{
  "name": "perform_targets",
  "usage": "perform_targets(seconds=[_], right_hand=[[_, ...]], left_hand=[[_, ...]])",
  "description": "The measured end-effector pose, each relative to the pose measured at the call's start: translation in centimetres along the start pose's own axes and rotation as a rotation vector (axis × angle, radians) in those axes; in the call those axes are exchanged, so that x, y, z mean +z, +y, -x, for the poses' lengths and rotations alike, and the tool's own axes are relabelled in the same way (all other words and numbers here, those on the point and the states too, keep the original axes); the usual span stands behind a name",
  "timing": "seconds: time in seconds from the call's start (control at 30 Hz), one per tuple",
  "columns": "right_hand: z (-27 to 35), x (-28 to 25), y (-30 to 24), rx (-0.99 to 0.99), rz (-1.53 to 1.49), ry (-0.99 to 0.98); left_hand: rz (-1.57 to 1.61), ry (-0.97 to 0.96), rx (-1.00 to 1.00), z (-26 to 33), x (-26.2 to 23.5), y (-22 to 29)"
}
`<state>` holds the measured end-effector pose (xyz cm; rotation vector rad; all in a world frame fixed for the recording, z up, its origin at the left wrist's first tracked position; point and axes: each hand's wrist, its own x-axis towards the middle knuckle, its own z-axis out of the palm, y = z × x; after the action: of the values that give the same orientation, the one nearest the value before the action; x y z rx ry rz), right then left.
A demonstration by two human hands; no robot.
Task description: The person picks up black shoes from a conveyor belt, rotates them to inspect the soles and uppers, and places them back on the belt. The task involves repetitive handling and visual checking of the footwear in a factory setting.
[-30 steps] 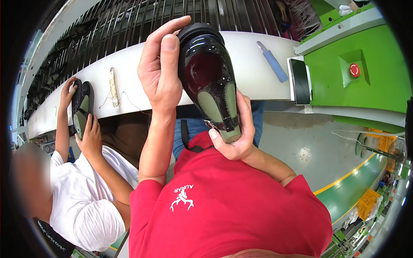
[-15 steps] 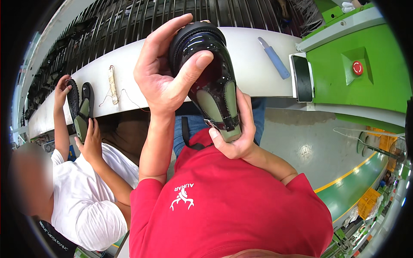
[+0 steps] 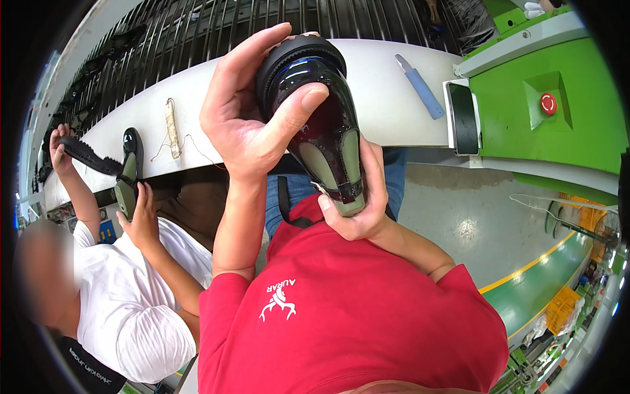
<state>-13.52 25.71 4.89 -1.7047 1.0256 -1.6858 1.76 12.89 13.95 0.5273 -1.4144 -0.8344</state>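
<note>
A glossy black shoe [image 3: 328,115] with a thick black ridged sole [image 3: 266,82] is held in front of my chest, its toe pointing away from me. Green shoe last [image 3: 319,164] shows through the openings in the upper and at the heel end. My left hand [image 3: 252,131] wraps the toe part, thumb across the glossy upper and fingers around the sole's edge. Around the heel end closes my right hand [image 3: 365,207], thumb near the strap buckle. The sole's underside is mostly hidden from view.
A blue-handled knife [image 3: 423,90] lies on the white bench [image 3: 387,125]. Beside it are a black-screened device [image 3: 463,118] and a green machine with a red button [image 3: 548,104]. A wrapped stick with thread [image 3: 172,130] lies left. A co-worker holds a shoe [image 3: 131,157] and sole [image 3: 88,157].
My hands keep their hold; the shoe has tilted slightly, its toe end a little lower. At left, the co-worker's hand has pulled the sole's end away from the other shoe.
</note>
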Motion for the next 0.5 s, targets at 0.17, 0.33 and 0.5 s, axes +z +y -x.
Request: perform_targets(seconds=[0.17, 0.33, 0.5], right_hand=[[0.03, -0.01, 0.03, 0.012, -0.002, -0.002], [-0.09, 0.03, 0.12, 0.004, -0.006, 0.000], [0.12, -0.02, 0.28, 0.015, -0.021, -0.002]], left_hand=[[-0.005, 0.007, 0.007, 0.03, 0.08, -0.07], [-0.014, 0.007, 0.017, 0.07, 0.11, -0.02], [-0.002, 0.016, -0.001, 0.12, 0.16, -0.07]])
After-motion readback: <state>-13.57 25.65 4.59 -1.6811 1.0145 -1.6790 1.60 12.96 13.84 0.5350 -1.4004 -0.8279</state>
